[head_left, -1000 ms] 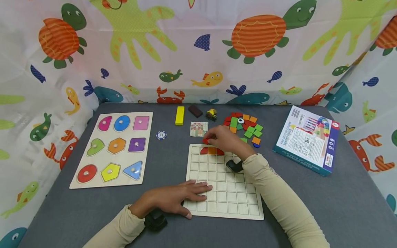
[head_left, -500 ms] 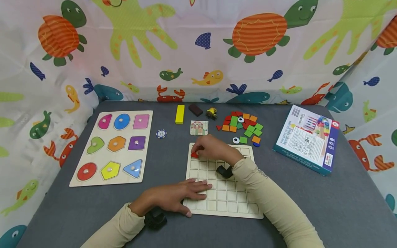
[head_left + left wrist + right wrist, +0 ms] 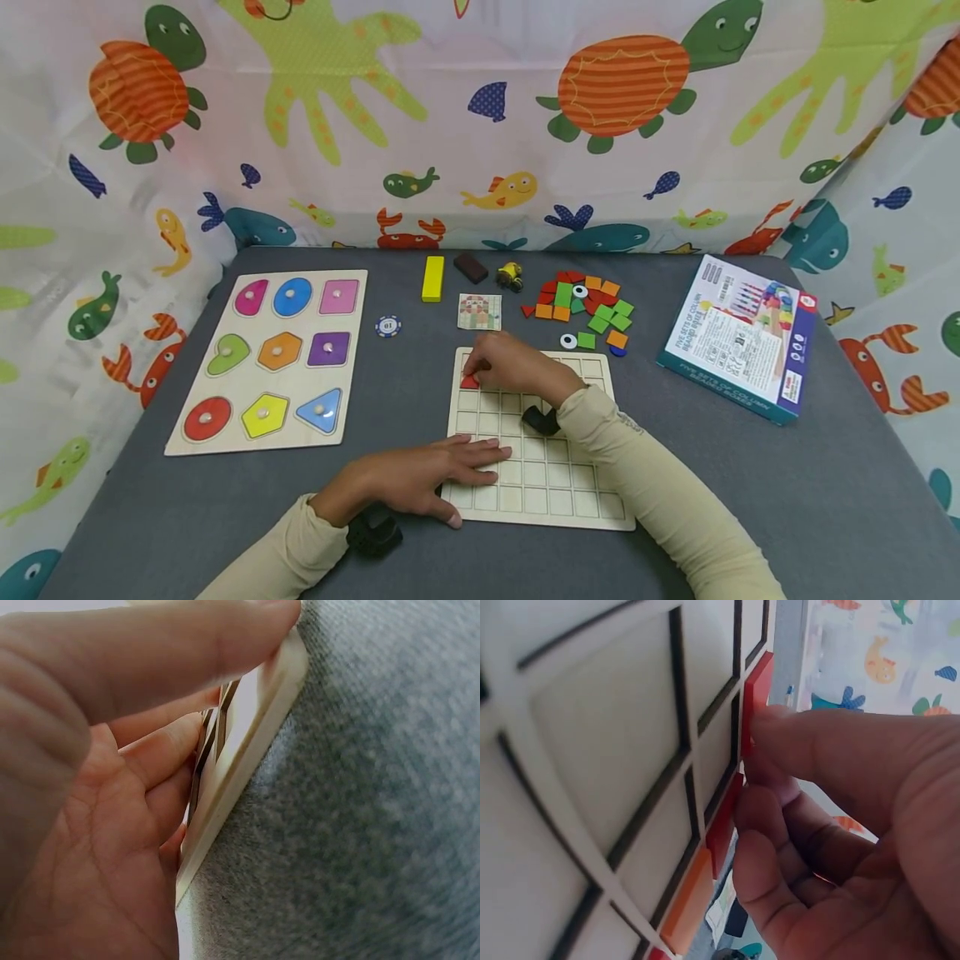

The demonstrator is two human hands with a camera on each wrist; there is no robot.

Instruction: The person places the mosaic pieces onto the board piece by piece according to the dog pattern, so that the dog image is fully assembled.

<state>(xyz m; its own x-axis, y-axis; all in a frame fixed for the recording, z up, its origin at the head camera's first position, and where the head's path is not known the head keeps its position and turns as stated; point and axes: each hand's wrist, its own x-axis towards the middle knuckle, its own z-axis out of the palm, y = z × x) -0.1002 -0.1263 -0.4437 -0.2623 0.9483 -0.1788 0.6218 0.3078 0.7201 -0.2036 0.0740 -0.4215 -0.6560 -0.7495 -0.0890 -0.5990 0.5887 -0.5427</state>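
My right hand (image 3: 517,362) is over the upper left of a wooden grid board (image 3: 555,504). Its thumb and fingers pinch a small red tile (image 3: 469,382) against a cell in the left column. Seen from the right wrist, that red tile (image 3: 757,690) touches the grid, with a second red tile (image 3: 724,825) and an orange tile (image 3: 686,904) seated beside it; in the head view the hand covers these two. My left hand (image 3: 416,479) rests with extended fingers on the board's lower left side, its thumb at the corner.
Loose coloured tiles (image 3: 562,293) lie behind the board, with a picture card (image 3: 479,312) nearby. A shape puzzle (image 3: 225,304) is on the left, beside a poker chip (image 3: 388,326). A box (image 3: 738,333) sits at right. Yellow (image 3: 432,279) and brown (image 3: 470,268) blocks stand behind.
My right hand has carried the red tile from behind the board's top edge leftward and down onto its upper left cells. My left hand has stayed in place.
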